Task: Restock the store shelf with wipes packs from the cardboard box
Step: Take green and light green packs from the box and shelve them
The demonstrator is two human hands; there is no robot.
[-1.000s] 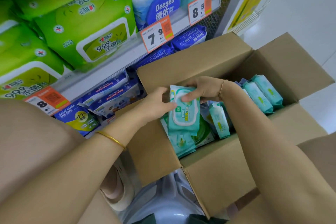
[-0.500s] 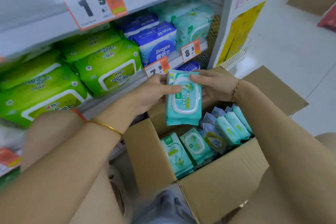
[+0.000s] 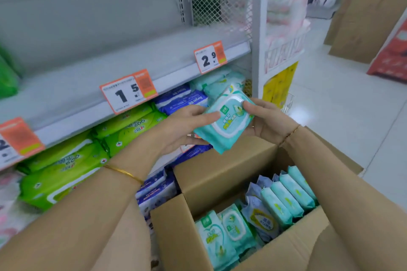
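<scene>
We pinch the wipes pack point(image 3: 224, 119) between left hand point(image 3: 182, 127) and right hand point(image 3: 266, 121), its long axis tilting up and away; the shelf point(image 3: 132, 59) lies above-left, nearer our left.

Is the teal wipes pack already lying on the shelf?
No, the left hand and right hand hold the teal wipes pack in the air above the cardboard box, off the shelf.

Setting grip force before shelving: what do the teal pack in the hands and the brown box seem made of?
Teal wipes pack: soft plastic film, glossy, from its sheen and crimped end; its white oval lid looks like stiffer plastic. Brown box: matte cardboard, probably corrugated, given its dull faces and folded flaps.
</scene>
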